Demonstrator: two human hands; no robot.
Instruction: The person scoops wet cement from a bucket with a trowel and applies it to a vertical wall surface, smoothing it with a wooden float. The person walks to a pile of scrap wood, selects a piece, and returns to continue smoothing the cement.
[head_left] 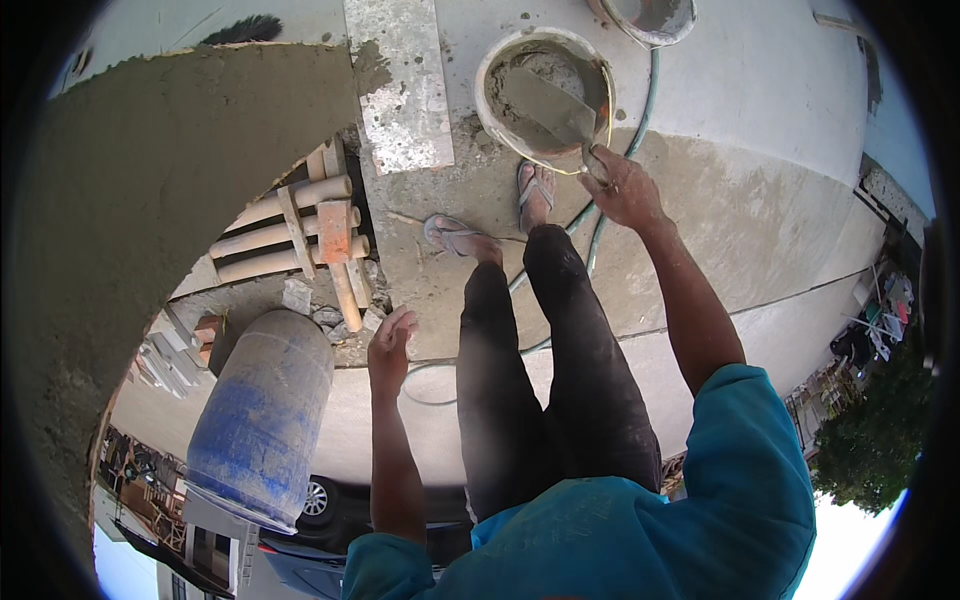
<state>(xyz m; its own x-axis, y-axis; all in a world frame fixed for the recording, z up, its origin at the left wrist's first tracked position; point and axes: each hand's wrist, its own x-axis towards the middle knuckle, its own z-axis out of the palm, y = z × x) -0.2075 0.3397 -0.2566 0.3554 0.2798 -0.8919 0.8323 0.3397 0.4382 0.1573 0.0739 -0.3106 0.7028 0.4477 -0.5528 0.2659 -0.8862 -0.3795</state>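
My right hand (pixel 627 188) is closed around the handle of a trowel (pixel 552 106). The trowel's broad blade reaches over the bucket (pixel 481 95), smeared with grey mortar. Wet mortar (pixel 545 62) lies inside the bucket, partly hidden by the blade. To the left, my left hand (pixel 390 350) hangs in the air beside my leg, its fingers loosely bent and apart, with nothing visible in them. It is nearest to the rubble and the bamboo pieces.
A mortar-coated wall (pixel 180 130) fills the left. Beside it are a spattered board (pixel 405 90), bamboo poles (pixel 290 235) with a brick (pixel 334 232), and a blue drum (pixel 262 415). A green hose (pixel 640 120) runs past the bucket and my feet. A second bucket (pixel 655 38) stands farther off.
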